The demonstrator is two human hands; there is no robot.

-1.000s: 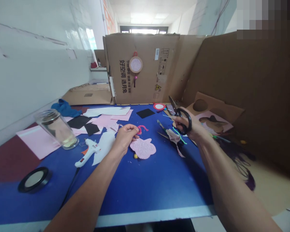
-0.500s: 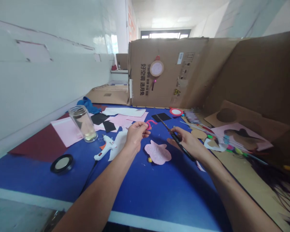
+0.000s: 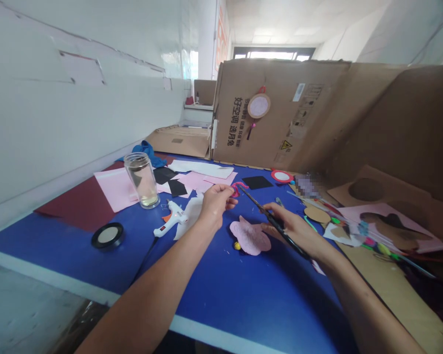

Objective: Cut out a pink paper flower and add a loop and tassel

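My left hand (image 3: 218, 202) pinches a curled pink strip (image 3: 239, 186) between thumb and fingers above the middle of the table (image 3: 221, 300). My right grip is wrapped around black-handled scissors (image 3: 276, 225), their tips pointing far and left, at the strip; whether they touch it I cannot tell. A pink flower-shaped piece (image 3: 251, 237) lies nearer, beneath my hands, its outline apparently finished. The strip is curled but apart from that piece, so I judge trimming and joining are left. Both forearms reach in from the near edge, the left slanting rightward, the right leftward.
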